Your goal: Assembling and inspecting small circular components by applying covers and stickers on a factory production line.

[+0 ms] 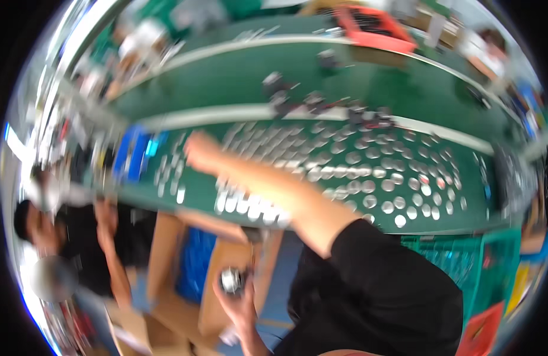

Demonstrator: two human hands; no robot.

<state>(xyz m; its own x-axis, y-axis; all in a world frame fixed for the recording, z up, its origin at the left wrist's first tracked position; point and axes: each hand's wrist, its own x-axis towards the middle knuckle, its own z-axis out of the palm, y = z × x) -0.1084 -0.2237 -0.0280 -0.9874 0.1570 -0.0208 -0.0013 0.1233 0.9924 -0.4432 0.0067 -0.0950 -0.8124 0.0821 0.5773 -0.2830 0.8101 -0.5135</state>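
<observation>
My left hand [243,305] is low, in front of the table edge and over an open cardboard box. Its fingers wrap round a small round part [232,280] with a silver face and a dark rim; the exact kind is unclear. My right arm reaches left across the green table, and my right hand [201,154] hovers near the left end of many rows of small silver round pieces [354,171]. Motion smears its fingers, so whether it holds anything is hidden. Left of that hand lie several more silver pieces [165,176].
A blue bin [130,153] stands at the table's left. Dark motor-like parts [315,102] sit along the pale ledge [226,113] behind the pieces. Below are a cardboard box [217,285] with blue lining and a green crate [500,261]. A co-worker's arm [112,255] is at left.
</observation>
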